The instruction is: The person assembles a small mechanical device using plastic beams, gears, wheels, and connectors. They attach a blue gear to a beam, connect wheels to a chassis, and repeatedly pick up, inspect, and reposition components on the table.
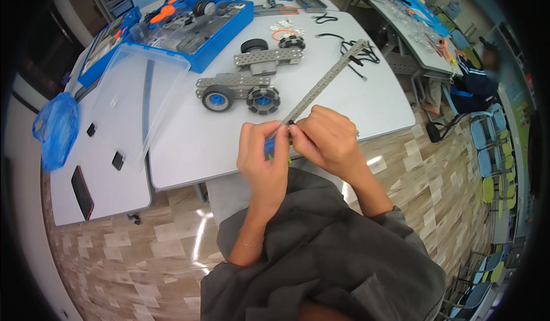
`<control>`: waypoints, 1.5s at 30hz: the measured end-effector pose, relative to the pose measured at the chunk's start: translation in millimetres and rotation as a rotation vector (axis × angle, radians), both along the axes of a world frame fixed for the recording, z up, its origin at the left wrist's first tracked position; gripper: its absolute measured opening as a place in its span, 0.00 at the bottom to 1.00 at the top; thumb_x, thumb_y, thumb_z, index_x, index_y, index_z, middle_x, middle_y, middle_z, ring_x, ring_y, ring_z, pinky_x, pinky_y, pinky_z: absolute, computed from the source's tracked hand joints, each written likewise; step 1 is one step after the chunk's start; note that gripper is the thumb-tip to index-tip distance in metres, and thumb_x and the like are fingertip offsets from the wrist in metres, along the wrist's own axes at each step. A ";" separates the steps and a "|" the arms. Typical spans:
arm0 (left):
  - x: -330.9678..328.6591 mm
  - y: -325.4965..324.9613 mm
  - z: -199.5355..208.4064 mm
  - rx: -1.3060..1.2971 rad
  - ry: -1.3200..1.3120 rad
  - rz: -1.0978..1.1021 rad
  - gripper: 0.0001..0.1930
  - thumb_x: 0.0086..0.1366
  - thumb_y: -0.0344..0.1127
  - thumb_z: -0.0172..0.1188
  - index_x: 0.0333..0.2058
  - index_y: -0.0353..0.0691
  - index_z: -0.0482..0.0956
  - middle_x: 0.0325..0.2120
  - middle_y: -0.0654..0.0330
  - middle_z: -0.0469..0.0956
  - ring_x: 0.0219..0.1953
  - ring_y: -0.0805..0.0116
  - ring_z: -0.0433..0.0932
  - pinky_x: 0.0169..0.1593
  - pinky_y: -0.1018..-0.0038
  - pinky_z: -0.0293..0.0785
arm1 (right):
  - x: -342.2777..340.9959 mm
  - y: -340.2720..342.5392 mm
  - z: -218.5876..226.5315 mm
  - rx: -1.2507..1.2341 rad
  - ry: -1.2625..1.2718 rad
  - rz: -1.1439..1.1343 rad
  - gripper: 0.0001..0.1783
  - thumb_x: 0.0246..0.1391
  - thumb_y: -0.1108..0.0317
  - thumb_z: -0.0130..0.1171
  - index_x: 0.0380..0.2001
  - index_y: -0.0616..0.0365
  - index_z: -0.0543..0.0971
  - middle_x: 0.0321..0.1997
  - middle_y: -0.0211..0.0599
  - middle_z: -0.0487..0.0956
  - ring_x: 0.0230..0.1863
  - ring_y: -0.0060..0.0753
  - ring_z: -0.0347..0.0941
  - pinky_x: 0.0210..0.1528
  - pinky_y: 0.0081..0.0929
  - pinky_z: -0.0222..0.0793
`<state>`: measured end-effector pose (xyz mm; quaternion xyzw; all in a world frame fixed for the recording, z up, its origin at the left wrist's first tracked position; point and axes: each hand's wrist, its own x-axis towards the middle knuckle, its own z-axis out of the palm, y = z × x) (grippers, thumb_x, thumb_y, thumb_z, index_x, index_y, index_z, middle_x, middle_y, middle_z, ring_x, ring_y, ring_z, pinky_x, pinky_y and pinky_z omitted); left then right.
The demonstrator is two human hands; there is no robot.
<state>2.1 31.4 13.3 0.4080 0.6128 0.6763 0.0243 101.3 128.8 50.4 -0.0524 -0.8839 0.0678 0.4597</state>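
My left hand (259, 159) is closed round the near end of a long grey perforated beam (323, 83). The beam slants away to the right over the table, with a small black piece on it near its far end. At the near end, the fingers of my right hand (332, 138) pinch a small black connector (290, 123) against the beam; the fingertips partly hide it. Something blue (269, 146) with green bits shows below my fingers, mostly covered. Just beyond my hands stands a grey wheeled chassis section (238, 86), with a second wheeled section (268, 59) behind it.
A blue parts bin (200, 57) with wheels and orange pieces stands at the back left, beside a clear lid (132, 92). Black cables (366, 54) lie at the right. A blue plastic bag (57, 129) and a phone (82, 192) are far left. Other people sit at the right.
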 end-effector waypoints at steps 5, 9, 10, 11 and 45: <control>-0.7 -3.8 0.6 0.007 0.006 0.010 0.04 0.65 0.26 0.63 0.37 0.34 0.78 0.30 0.58 0.72 0.30 0.68 0.72 0.32 0.73 0.68 | -8.5 -19.7 -8.4 -0.088 0.086 -0.078 0.09 0.48 0.78 0.67 0.25 0.60 0.74 0.21 0.36 0.69 0.22 0.39 0.67 0.23 0.34 0.64; -6.6 -11.2 -2.3 0.012 -0.185 -0.088 0.04 0.67 0.27 0.61 0.37 0.34 0.77 0.30 0.61 0.74 0.31 0.72 0.74 0.34 0.76 0.69 | -5.8 -19.9 0.3 -0.100 0.012 -0.013 0.09 0.50 0.74 0.68 0.26 0.60 0.75 0.21 0.34 0.70 0.22 0.38 0.67 0.24 0.34 0.63; -8.7 -11.6 -3.4 0.032 -0.300 -0.150 0.04 0.68 0.28 0.61 0.37 0.34 0.77 0.30 0.62 0.75 0.32 0.73 0.74 0.35 0.77 0.69 | 1.4 -18.1 6.6 -0.160 -0.036 0.010 0.08 0.50 0.74 0.68 0.27 0.60 0.76 0.21 0.34 0.70 0.22 0.38 0.68 0.24 0.34 0.63; -10.9 -11.4 -4.5 0.051 -0.430 -0.217 0.04 0.69 0.28 0.60 0.38 0.34 0.77 0.30 0.63 0.75 0.32 0.74 0.75 0.35 0.78 0.69 | 12.1 -15.3 14.7 -0.212 -0.070 0.034 0.08 0.50 0.73 0.68 0.27 0.60 0.77 0.21 0.34 0.71 0.23 0.37 0.68 0.25 0.33 0.64; -16.7 -44.3 -25.5 0.351 -0.862 -0.381 0.16 0.78 0.44 0.44 0.52 0.37 0.66 0.53 0.52 0.69 0.57 0.58 0.72 0.66 0.50 0.67 | 27.6 -46.7 -56.2 -0.852 -0.475 0.117 0.22 0.60 0.60 0.65 0.51 0.63 0.78 0.34 0.43 0.82 0.33 0.31 0.81 0.38 0.29 0.75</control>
